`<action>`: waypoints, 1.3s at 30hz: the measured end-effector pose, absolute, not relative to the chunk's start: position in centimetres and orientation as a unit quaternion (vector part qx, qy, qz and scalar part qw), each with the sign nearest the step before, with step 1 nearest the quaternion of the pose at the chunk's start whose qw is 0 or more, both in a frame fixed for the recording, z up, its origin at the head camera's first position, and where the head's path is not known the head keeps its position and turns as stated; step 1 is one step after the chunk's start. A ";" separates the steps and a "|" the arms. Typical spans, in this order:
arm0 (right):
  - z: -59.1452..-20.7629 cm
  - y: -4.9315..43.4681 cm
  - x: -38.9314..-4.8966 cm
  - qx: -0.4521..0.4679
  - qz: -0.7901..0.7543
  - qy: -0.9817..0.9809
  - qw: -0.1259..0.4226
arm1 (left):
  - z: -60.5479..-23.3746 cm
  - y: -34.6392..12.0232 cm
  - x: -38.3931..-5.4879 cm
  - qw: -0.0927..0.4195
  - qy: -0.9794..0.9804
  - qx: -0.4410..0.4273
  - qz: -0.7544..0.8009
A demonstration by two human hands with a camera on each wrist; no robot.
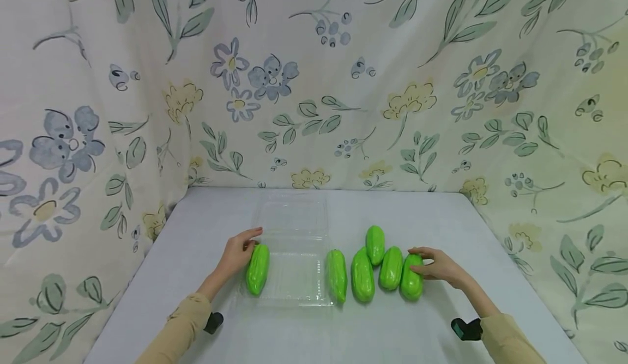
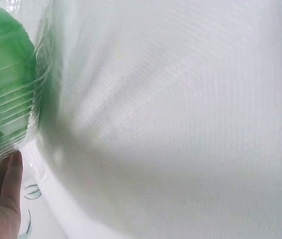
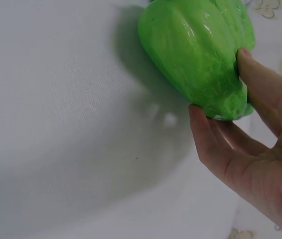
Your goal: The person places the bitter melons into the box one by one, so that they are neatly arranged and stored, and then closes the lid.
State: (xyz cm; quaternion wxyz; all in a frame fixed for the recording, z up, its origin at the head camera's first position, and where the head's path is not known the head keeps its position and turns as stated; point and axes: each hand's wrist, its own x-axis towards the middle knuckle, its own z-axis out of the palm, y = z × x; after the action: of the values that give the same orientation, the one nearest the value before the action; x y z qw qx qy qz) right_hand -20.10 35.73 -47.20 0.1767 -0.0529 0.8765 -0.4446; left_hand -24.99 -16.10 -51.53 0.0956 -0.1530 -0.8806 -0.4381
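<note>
On the table stands an opened clear plastic clamshell box [image 1: 294, 279], its lid [image 1: 293, 215] folded back away from me. A glossy green cucumber-shaped vegetable [image 1: 258, 270] lies along the box's left side. My left hand [image 1: 239, 252] is at the left back corner, with fairly straight fingers touching the box's ridged wall [image 2: 19, 117]; its thumb is hidden in the left wrist view. My right hand [image 1: 438, 267] pinches the rightmost green vegetable [image 1: 412, 287] between thumb and fingers at one end, as the right wrist view [image 3: 196, 55] shows.
Several similar green vegetables lie right of the box: one [image 1: 337, 277] by its right edge, others [image 1: 363, 277] [image 1: 391, 268] beside it, and one [image 1: 375, 245] farther back. A floral curtain [image 1: 314, 80] surrounds the white table [image 1: 392, 331].
</note>
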 end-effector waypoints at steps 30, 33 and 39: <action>-44.9 36.1 -20.7 -0.058 -0.433 0.883 0.169 | -51.6 -16.0 -25.1 0.091 -0.881 -0.150 -0.440; -44.5 35.8 -20.6 -0.060 -0.432 0.884 0.165 | -51.6 -16.0 -25.1 0.091 -0.881 -0.149 -0.439; -43.9 35.0 -20.6 -0.074 -0.436 0.883 0.158 | -51.6 -16.1 -25.0 0.089 -0.883 -0.142 -0.439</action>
State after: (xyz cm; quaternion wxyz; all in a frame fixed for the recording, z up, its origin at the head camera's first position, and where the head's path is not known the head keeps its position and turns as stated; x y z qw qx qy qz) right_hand -20.65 34.99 -43.86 0.1577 -0.0740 0.8832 -0.4355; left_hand -25.00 -16.11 -51.59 0.0892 -0.1416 -0.8825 -0.4395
